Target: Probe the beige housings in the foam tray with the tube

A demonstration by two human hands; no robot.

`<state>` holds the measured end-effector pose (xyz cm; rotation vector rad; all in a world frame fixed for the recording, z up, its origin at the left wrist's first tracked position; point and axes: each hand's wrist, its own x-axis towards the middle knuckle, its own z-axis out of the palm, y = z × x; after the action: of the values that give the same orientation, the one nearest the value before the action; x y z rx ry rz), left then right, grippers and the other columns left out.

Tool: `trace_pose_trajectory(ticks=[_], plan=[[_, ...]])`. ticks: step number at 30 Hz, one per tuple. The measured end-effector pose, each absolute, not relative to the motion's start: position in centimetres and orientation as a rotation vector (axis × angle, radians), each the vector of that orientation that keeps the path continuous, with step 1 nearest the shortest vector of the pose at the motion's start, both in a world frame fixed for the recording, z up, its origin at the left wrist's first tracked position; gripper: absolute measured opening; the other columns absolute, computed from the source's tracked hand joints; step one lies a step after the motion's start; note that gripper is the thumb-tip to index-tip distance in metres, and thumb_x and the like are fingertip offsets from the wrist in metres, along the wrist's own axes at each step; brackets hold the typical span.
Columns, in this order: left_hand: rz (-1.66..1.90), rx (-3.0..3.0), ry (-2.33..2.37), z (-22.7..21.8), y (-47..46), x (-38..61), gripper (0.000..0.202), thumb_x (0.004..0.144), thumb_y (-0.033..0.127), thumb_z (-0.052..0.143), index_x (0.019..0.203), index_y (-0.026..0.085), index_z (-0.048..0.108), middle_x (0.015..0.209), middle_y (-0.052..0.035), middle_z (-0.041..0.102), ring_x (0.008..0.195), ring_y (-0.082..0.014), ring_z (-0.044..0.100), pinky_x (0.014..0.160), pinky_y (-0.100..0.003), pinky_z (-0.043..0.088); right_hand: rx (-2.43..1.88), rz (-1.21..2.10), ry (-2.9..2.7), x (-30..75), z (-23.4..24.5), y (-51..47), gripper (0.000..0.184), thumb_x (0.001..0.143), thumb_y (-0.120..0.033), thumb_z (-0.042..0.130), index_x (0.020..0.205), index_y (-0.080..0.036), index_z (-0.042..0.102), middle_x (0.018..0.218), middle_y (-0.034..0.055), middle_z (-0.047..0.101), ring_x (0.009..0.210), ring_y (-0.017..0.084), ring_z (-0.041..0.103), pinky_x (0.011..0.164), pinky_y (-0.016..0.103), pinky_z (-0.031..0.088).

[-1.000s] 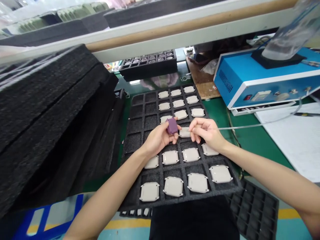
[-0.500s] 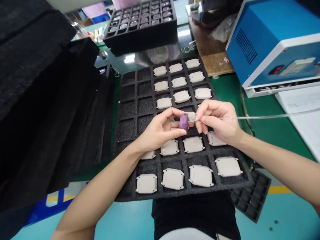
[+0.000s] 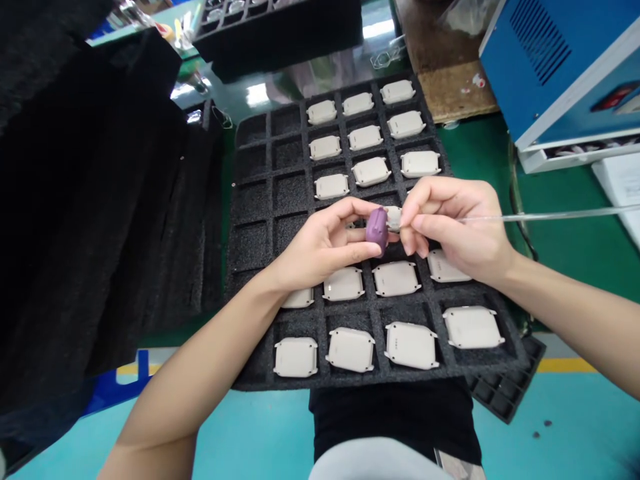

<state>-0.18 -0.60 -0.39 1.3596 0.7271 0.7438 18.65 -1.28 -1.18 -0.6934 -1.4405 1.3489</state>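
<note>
My left hand (image 3: 320,245) is closed around a small purple piece (image 3: 377,231), held on edge between thumb and fingers; it looks like a watch case, though only its narrow side shows. Just right of it, my right hand (image 3: 463,227) pinches the end of a thin clear tube (image 3: 545,217), which runs off to the right. The fingertips hide the tube's tip, so contact with the purple piece cannot be made out. Both hands are above a black foam tray (image 3: 306,327) whose pockets hold several off-white watch cases (image 3: 397,278).
Stacked dark foam sheets (image 3: 135,220) rise on the left. At the back stands a black foam box (image 3: 280,43). A blue machine (image 3: 545,73) stands on the right, near a brown board (image 3: 455,87) and white paper (image 3: 623,177). Another black tray (image 3: 505,383) lies lower down at right.
The camera view has tilted down and come a little closer. Both hands keep their holds and stay close together, with the purple piece turned slightly.
</note>
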Motion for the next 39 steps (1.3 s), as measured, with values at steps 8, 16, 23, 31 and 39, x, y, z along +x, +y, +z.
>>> trace_pose_trajectory(ticks=[8, 16, 23, 31, 39], plan=[[0.743, 1.388, 0.724, -0.59, -0.5, -0.28, 0.028, 0.074, 0.011, 0.068, 0.1, 0.013, 0.059, 0.098, -0.0035, 0.062, 0.089, -0.0141, 0.062, 0.08, -0.022, 0.05, -0.722, 1.335, -1.449, 18.55, -1.14, -1.27, 0.009, 0.079, -0.014, 0.059, 0.07, -0.014, 0.058, 0.054, -0.0005, 0.058, 0.042, 0.007, 0.051, 0.037, 0.018, 0.038], [0.737, 1.413, 0.712, -0.75, -0.44, -0.35, 0.029, 0.075, 0.011, 0.068, 0.103, 0.014, 0.059, 0.1, -0.0037, 0.063, 0.092, -0.0146, 0.062, 0.082, -0.023, 0.05, -0.675, 1.316, -1.419, 18.58, -1.32, -1.27, 0.009, 0.077, -0.008, 0.056, 0.07, -0.014, 0.059, 0.053, -0.0005, 0.058, 0.042, 0.007, 0.051, 0.037, 0.018, 0.037], [0.724, 1.428, 0.748, -0.6, -0.46, -0.39, 0.029, 0.074, 0.017, 0.069, 0.102, 0.014, 0.06, 0.106, -0.0054, 0.063, 0.097, -0.0175, 0.062, 0.084, -0.025, 0.05, -0.749, 1.319, -1.442, 18.67, -1.39, -1.37, 0.01, 0.081, -0.016, 0.058, 0.071, -0.016, 0.06, 0.055, -0.0001, 0.057, 0.046, 0.009, 0.052, 0.042, 0.021, 0.04], [0.71, 1.422, 0.78, -0.46, -0.48, -0.34, 0.031, 0.073, 0.02, 0.071, 0.101, 0.015, 0.06, 0.108, -0.0061, 0.063, 0.097, -0.0191, 0.062, 0.083, -0.027, 0.051, -0.76, 1.325, -1.455, 18.62, -1.4, -1.21, 0.014, 0.08, -0.025, 0.062, 0.069, -0.017, 0.058, 0.054, -0.0003, 0.056, 0.043, 0.009, 0.05, 0.038, 0.021, 0.038], [0.716, 1.418, 0.767, -0.54, -0.48, -0.36, 0.031, 0.074, 0.02, 0.071, 0.102, 0.014, 0.06, 0.108, -0.0064, 0.063, 0.098, -0.0194, 0.063, 0.084, -0.027, 0.05, -0.74, 1.329, -1.444, 18.61, -1.37, -1.26, 0.014, 0.08, -0.024, 0.062, 0.069, -0.017, 0.058, 0.054, 0.0002, 0.057, 0.043, 0.008, 0.05, 0.038, 0.021, 0.037]])
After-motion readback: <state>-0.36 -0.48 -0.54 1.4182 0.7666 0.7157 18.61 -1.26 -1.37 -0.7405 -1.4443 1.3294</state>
